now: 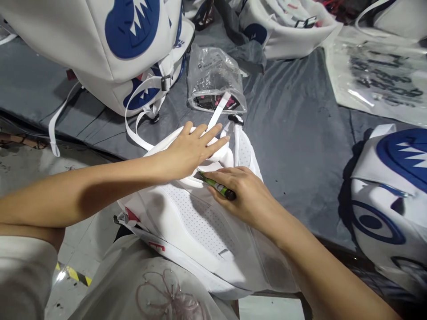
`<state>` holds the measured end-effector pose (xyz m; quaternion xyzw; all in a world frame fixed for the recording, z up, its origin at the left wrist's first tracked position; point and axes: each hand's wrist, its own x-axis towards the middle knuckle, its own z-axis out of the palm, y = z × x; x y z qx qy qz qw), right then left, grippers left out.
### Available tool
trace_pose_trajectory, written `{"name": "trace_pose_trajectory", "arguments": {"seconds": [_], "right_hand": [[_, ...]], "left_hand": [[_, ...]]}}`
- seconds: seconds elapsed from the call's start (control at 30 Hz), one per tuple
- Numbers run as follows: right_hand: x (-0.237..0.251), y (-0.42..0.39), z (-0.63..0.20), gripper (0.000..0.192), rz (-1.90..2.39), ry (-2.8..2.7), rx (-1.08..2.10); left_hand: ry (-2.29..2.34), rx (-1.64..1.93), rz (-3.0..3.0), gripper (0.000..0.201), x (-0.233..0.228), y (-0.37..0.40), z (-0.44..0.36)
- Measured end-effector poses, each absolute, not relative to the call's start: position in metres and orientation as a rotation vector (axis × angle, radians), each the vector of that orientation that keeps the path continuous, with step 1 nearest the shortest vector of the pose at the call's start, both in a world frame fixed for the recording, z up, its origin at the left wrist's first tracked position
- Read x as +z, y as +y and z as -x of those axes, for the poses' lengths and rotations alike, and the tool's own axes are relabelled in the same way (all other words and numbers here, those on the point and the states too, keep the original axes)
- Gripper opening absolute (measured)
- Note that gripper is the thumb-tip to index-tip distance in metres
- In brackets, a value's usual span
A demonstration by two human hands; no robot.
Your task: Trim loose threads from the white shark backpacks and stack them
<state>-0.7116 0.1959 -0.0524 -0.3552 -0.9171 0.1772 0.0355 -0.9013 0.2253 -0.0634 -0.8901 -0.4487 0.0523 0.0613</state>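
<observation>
A white backpack (196,222) with a perforated mesh back panel lies face down at the table's near edge, partly over my lap. My left hand (191,149) rests flat on its upper part, fingers spread, pressing the padded straps near the top. My right hand (243,195) grips a small green and black tool (218,186), thin like a pen or cutter, with its tip against the backpack just below my left palm. A white strap (216,113) runs up from the backpack toward a plastic bag.
A grey cloth (300,133) covers the table. Other white backpacks with blue shark-face prints lie at top left (110,40), top centre (283,31) and right (390,191). A clear plastic bag (213,80) of small parts and printed plastic sheets (380,75) lie behind.
</observation>
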Motion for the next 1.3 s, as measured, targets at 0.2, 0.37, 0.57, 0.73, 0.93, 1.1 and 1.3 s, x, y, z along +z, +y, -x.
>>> {"name": "trace_pose_trajectory", "arguments": {"seconds": [0.2,0.37,0.57,0.73,0.93,1.1,1.3], "right_hand": [[-0.051,0.196,0.713,0.026,1.115,-2.840,0.569],[-0.047,0.197,0.716,0.029,1.135,-2.869,0.597],[-0.042,0.191,0.709,0.027,1.227,-2.872,0.534],[-0.068,0.187,0.728,0.029,0.963,-2.579,0.684],[-0.091,0.183,0.748,0.032,0.960,-2.394,0.753],[-0.077,0.182,0.737,0.031,1.044,-2.408,0.926],[-0.078,0.182,0.744,0.034,1.149,-2.390,0.889]], "left_hand": [[-1.410,0.195,2.694,0.083,-0.061,0.223,0.901],[-1.438,0.168,2.680,0.081,-0.060,0.221,0.900],[-1.822,0.521,2.656,0.123,-0.034,0.227,0.917],[-2.008,0.605,2.556,0.139,-0.030,0.220,0.931],[-1.913,0.513,2.463,0.129,-0.043,0.211,0.926],[-1.861,0.587,2.544,0.119,-0.037,0.216,0.929],[-1.855,0.694,2.665,0.111,-0.026,0.224,0.937]]}}
